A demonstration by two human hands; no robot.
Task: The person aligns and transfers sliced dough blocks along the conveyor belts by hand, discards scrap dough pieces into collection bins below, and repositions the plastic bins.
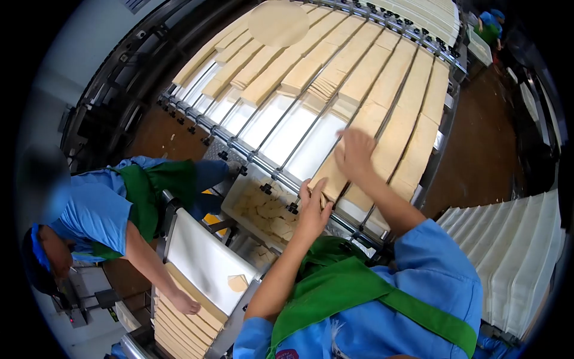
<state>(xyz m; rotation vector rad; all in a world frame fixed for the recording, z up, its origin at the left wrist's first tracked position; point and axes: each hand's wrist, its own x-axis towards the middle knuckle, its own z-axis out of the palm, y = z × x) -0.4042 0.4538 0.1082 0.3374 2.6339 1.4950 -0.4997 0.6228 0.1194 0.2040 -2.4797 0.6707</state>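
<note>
Pale yellow, thin flat sheets, like dough wrappers, stand packed in long rows (388, 119) between metal rods on the white conveyor. My left hand (314, 212) is at the near end of one row, its fingers raised and apart against the end sheets. Farther along that row, my right hand (357, 154) lies over the top and side of the sheets, fingers stretched and spread. Between the hands is a short packed section of sheets (330, 173). Both hands seem to touch it, though the exact contact under the right palm is hidden.
A metal bar with black knobs (254, 157) crosses the conveyor's near edge. Below it stands a white bin (239, 206) of loose pieces. At left a co-worker (101, 209) reaches over a smaller belt (197, 257) with sheet rows. White ribbed trays (508, 257) are stacked at right.
</note>
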